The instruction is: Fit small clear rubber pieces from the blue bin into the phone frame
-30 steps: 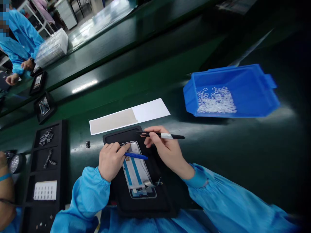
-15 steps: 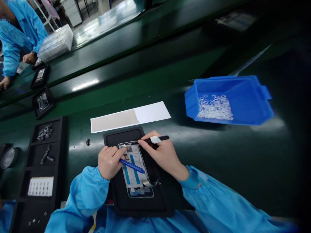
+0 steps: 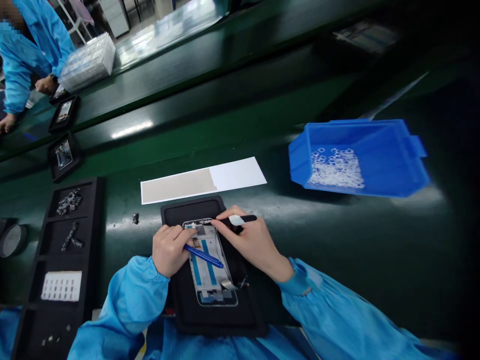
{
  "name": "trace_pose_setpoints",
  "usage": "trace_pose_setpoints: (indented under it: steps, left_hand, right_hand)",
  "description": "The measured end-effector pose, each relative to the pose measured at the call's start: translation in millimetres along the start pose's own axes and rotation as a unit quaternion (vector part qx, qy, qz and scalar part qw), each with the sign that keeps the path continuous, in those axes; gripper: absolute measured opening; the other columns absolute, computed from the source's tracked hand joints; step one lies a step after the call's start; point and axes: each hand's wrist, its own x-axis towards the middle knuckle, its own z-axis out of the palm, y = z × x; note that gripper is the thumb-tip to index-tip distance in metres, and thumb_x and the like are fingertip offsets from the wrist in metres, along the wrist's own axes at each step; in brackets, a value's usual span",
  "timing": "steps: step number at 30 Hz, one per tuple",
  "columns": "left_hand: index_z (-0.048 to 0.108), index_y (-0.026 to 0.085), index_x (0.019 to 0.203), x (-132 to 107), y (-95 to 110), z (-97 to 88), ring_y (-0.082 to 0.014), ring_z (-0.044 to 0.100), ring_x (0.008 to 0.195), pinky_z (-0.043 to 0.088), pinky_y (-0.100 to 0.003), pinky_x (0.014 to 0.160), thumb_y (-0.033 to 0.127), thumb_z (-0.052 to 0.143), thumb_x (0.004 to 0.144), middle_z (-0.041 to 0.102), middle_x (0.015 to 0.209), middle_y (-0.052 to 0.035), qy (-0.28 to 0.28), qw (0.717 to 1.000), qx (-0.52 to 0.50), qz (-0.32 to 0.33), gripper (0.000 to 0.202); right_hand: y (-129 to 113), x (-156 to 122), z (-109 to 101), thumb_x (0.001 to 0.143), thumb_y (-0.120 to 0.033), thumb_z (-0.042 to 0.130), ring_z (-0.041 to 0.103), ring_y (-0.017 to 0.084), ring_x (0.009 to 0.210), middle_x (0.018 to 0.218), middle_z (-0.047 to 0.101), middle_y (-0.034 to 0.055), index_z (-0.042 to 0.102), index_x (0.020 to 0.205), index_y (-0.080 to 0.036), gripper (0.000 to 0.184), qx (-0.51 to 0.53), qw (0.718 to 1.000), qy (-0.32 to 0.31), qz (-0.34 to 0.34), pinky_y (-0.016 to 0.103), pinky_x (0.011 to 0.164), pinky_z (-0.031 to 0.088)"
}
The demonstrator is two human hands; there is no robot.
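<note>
A phone frame [image 3: 210, 270] lies in a black holder tray [image 3: 221, 315] in front of me. My left hand [image 3: 170, 249] is closed on a blue stick tool [image 3: 204, 256] that lies slanted across the frame. My right hand [image 3: 251, 242] pinches black tweezers with a white band [image 3: 238, 220], their tip at the frame's top right corner. Both arms wear blue sleeves.
A blue bin [image 3: 375, 135] of small white parts stands at the right. A white and tan sheet [image 3: 202, 180] lies behind the holder. A black compartment tray [image 3: 60, 260] with small parts is at the left. Another person in blue [image 3: 26, 55] works at the far left.
My right hand drew the tweezers in and lowered their tip to the frame's top corner. The blue tool in my left hand swung to a steeper slant. The view shifted slightly.
</note>
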Motion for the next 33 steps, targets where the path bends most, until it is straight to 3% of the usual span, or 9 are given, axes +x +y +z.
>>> trace_pose_setpoints:
  steps: [6, 16, 25, 33]
  left_hand:
    - [0.069, 0.018, 0.09, 1, 0, 0.2, -0.0131, 0.051, 0.054, 0.036, -0.029, 0.057, 0.009, 0.048, 0.09, 0.058, 0.061, 0.0013, -0.007, 1.0, 0.003, -0.007, 0.023]
    - [0.07, 0.018, 0.089, 0, 0, 0.6, -0.0127, 0.051, 0.054, 0.037, -0.029, 0.056, 0.007, 0.048, 0.088, 0.057, 0.061, 0.0011, -0.009, 1.0, 0.005, -0.01, 0.025]
    - [0.07, 0.019, 0.089, -1, -1, 1.6, -0.0131, 0.051, 0.055, 0.037, -0.029, 0.057, 0.009, 0.048, 0.09, 0.058, 0.062, 0.0009, -0.012, 1.0, 0.013, -0.015, 0.025]
    - [0.072, 0.021, 0.094, -5, -2, 4.1, -0.0126, 0.053, 0.057, 0.038, -0.029, 0.058, 0.006, 0.051, 0.085, 0.058, 0.065, 0.0008, -0.029, 0.999, 0.042, -0.008, 0.027]
  right_hand:
    - [0, -1, 1, 0.1, -0.04, 0.053, 0.066, 0.021, 0.067, 0.074, 0.066, 0.0034, 0.06, 0.082, -0.022, 0.027, -0.004, 0.999, 0.01, -0.034, 0.031, 0.06, 0.05]
    - [1, -2, -1, 0.099, -0.041, 0.052, 0.065, 0.02, 0.066, 0.073, 0.065, 0.0028, 0.059, 0.081, -0.023, 0.027, 0.001, 1.0, 0.002, -0.008, 0.031, 0.057, 0.05]
    - [0, -2, 6, 0.099, -0.031, 0.052, 0.065, 0.021, 0.067, 0.074, 0.065, 0.0038, 0.059, 0.082, -0.022, 0.02, -0.023, 0.997, 0.025, -0.073, 0.032, 0.059, 0.05]
    - [2, -4, 9, 0.097, -0.032, 0.053, 0.065, 0.022, 0.069, 0.073, 0.066, 0.0043, 0.06, 0.08, -0.022, 0.021, -0.018, 0.997, 0.034, -0.067, 0.032, 0.061, 0.05]
